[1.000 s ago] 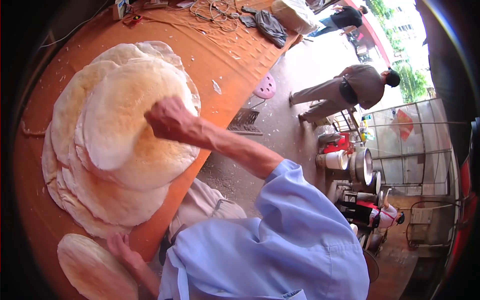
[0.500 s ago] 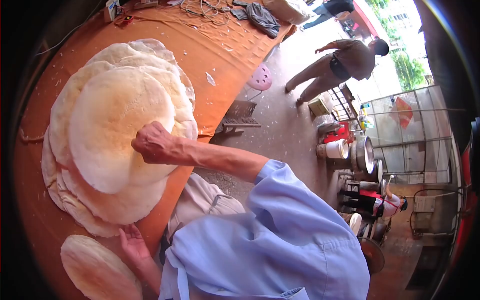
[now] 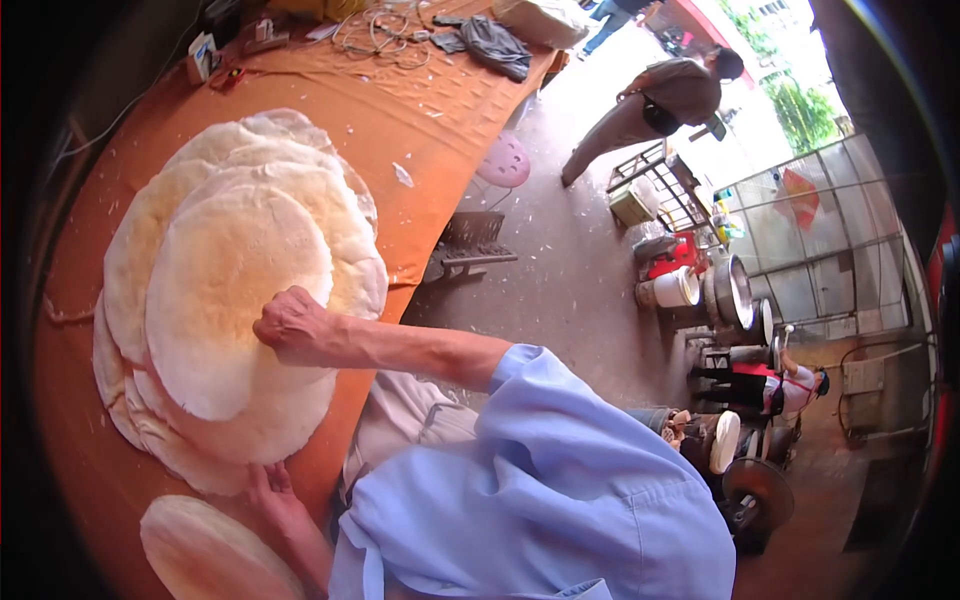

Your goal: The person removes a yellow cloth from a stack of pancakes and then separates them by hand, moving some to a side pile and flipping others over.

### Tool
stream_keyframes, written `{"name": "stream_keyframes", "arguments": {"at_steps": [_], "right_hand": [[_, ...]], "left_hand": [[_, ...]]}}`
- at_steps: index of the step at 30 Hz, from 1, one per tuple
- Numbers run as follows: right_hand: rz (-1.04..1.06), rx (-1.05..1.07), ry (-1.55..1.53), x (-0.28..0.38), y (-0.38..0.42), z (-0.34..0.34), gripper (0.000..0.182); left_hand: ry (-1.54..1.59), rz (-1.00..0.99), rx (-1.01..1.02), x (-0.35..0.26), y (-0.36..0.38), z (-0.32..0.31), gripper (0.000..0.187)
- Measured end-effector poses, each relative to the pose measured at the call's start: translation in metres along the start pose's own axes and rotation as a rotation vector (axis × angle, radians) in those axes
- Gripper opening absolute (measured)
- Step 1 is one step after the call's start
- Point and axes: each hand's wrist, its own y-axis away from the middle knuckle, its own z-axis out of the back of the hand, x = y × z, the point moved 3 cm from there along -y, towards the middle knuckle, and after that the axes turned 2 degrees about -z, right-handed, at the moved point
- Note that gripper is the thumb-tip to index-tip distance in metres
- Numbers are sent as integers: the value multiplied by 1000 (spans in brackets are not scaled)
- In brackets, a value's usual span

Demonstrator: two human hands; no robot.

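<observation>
A tall, uneven pile of large round flatbreads (image 3: 352, 235) covers the near part of the orange-covered table. My right hand (image 3: 292, 325) is closed at the right edge of the top flatbread (image 3: 235, 300), which is pale with a golden middle. The fingertips are hidden against the bread. Lower down, my left hand (image 3: 278, 495) lies palm up with its fingers apart, touching the bottom edge of the pile. Beside that hand is a separate flatbread (image 3: 215, 550), cut off by the dark edge of the view.
The orange table cover (image 3: 405, 120) holds a coiled cord (image 3: 375, 38) and a dark grey cloth (image 3: 495, 48) at the far end. A pink stool (image 3: 503, 162) stands beside the table. One person (image 3: 650, 110) stands outside; another person (image 3: 785, 388) works near pots (image 3: 735, 290).
My view has shifted, and the pile sits slightly lower in it. The top flatbread looks narrower, with my right hand still at its edge. My left fingers are closer against the pile.
</observation>
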Motion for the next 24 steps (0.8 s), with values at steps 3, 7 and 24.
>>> {"name": "stream_keyframes", "arguments": {"at_steps": [3,7,24], "right_hand": [[54,-280,-20,10,-8,15,8],[107,-538,-17,21,-8,10,7],[181,-269,44,57,20,-38,9]], "left_hand": [[237,-42,100,9,-3,7,24],[425,147,218,5,-8,-3,24],[256,75,531,-11,-19,-34,45]]}}
